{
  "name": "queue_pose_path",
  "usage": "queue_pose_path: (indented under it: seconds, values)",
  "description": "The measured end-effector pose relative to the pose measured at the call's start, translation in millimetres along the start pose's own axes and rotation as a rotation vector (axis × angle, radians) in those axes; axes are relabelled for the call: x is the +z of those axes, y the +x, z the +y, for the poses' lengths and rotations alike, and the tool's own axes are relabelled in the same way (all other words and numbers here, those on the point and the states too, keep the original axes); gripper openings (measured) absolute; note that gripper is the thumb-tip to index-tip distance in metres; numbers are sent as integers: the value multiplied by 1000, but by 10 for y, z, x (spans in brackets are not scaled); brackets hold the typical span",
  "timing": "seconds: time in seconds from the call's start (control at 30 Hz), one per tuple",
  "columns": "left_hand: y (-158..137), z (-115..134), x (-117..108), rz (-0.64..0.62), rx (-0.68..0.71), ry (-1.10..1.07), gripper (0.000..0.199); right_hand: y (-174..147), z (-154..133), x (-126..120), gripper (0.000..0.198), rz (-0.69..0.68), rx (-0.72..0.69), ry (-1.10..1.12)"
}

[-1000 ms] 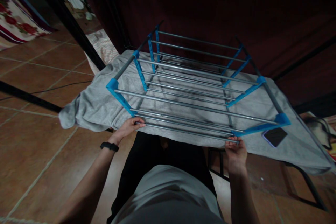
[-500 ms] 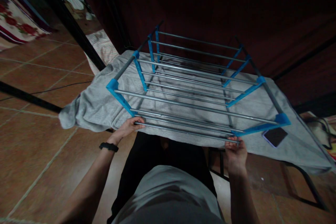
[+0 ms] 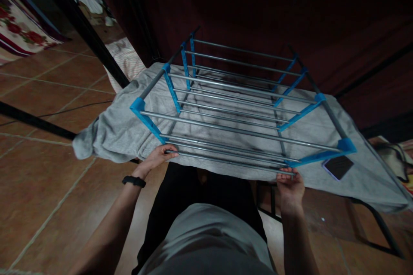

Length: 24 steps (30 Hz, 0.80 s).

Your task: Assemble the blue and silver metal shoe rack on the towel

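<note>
A rack of grey metal rods and blue plastic connectors [image 3: 150, 124] lies on a grey blanket [image 3: 119, 124] in front of me. Along its near side runs a loose-looking metal rod [image 3: 226, 162], close to the blanket's front edge. My left hand [image 3: 159, 155] pinches this rod at its left end, thumb and fingers closed. At the other end, my right hand [image 3: 290, 182] has its fingers curled around the rod, just below a blue corner piece. Whether the rod's ends touch the rack, I cannot tell.
A dark phone [image 3: 338, 166] lies on the blanket to the right of the rack. Black metal posts [image 3: 80, 25] stand at the left, and a dark red curtain [image 3: 238, 8] hangs behind. Tiled floor [image 3: 41, 197] shows at the left, with a thin cable [image 3: 77, 106] across it.
</note>
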State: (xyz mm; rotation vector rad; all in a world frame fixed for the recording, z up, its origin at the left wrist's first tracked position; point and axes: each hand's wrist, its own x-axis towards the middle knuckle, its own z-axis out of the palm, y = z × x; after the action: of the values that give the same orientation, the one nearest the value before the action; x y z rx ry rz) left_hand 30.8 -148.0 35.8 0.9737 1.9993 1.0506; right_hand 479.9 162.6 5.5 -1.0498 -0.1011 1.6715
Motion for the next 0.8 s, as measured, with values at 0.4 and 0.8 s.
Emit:
queue_pose_path:
  seconds: [0.4, 0.8]
  values:
    - [25, -87, -7, 9, 45, 14, 43, 42, 26, -23, 6, -24, -12, 8]
    - [36, -81, -9, -5, 28, 52, 45, -13, 31, -39, 9, -85, -43, 16]
